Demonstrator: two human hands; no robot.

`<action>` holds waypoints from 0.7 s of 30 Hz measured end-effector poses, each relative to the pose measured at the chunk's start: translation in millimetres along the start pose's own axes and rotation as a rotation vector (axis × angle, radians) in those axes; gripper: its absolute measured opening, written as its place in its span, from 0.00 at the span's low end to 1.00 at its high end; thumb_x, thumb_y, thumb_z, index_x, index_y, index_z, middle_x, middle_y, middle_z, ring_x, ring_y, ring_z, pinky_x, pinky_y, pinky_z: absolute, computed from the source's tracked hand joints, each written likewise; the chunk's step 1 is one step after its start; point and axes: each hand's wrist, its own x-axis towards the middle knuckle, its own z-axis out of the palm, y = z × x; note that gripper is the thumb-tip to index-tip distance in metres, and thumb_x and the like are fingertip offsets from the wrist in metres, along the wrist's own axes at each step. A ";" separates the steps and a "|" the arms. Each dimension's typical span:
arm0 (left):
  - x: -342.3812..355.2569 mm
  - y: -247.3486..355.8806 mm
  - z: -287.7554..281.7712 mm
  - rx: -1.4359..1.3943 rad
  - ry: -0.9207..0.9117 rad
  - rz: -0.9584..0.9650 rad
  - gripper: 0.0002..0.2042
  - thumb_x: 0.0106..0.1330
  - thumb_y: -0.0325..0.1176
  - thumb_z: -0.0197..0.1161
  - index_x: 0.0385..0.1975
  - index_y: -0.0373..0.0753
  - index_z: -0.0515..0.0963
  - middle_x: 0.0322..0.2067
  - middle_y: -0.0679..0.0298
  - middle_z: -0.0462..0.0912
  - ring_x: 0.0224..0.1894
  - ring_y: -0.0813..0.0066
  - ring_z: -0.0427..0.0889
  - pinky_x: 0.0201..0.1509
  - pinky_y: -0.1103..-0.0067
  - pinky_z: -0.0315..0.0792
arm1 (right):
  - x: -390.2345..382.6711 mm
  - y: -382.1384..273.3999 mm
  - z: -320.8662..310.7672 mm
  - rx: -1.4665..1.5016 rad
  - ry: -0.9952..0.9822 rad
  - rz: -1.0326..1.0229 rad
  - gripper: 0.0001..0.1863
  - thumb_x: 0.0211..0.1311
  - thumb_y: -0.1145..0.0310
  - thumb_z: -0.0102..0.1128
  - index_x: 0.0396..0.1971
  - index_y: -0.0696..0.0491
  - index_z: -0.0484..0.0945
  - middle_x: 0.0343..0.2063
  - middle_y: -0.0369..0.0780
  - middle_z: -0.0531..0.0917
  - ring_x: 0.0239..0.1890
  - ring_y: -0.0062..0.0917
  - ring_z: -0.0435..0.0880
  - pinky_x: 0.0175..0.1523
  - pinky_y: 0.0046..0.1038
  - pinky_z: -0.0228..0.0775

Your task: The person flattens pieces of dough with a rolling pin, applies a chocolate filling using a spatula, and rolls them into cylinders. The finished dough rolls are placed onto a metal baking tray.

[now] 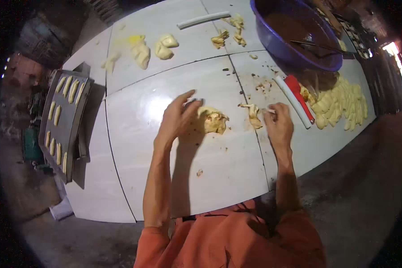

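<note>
My left hand (179, 115) hovers just left of a crumpled piece of dough (214, 122) smeared with brown filling, its thumb and fingers spread. Whether the fingertips touch the dough I cannot tell. To the right lies a smaller torn scrap of dough (253, 117) with brown streaks. My right hand (279, 125) is beside that scrap, fingers curled and pinched together at a small pale bit that I cannot make out. Dark crumbs are scattered on the white tabletop (165, 178) around both pieces.
A purple basin (272, 42) of brown filling stands far right. Nearby lie a white rod (294, 102), a red spatula (298, 96) and many dough strips (344, 105). Further back are dough lumps (166, 46) and another white rod (203, 20). A metal tray (66, 121) holds dough sticks at left.
</note>
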 end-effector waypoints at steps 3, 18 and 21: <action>-27.8 -13.1 -15.8 0.175 0.117 -0.045 0.21 0.71 0.45 0.66 0.54 0.35 0.83 0.51 0.48 0.86 0.50 0.49 0.85 0.55 0.63 0.78 | -0.8 -43.0 -17.1 0.224 0.016 0.166 0.17 0.69 0.58 0.65 0.49 0.53 0.84 0.48 0.42 0.83 0.46 0.40 0.86 0.54 0.41 0.77; -44.9 -35.2 21.6 0.321 0.226 0.187 0.18 0.60 0.44 0.74 0.45 0.41 0.86 0.50 0.58 0.84 0.57 0.55 0.78 0.56 0.60 0.70 | 66.8 -112.5 63.5 0.436 -0.819 -0.151 0.20 0.62 0.62 0.71 0.48 0.59 0.79 0.39 0.41 0.82 0.41 0.27 0.82 0.47 0.30 0.74; -36.2 -19.2 38.6 0.304 0.217 0.203 0.20 0.60 0.48 0.74 0.43 0.41 0.86 0.50 0.58 0.85 0.58 0.56 0.78 0.56 0.61 0.70 | 72.7 -94.5 58.3 0.622 -0.869 0.007 0.26 0.62 0.62 0.72 0.57 0.57 0.76 0.36 0.37 0.80 0.39 0.21 0.80 0.44 0.25 0.73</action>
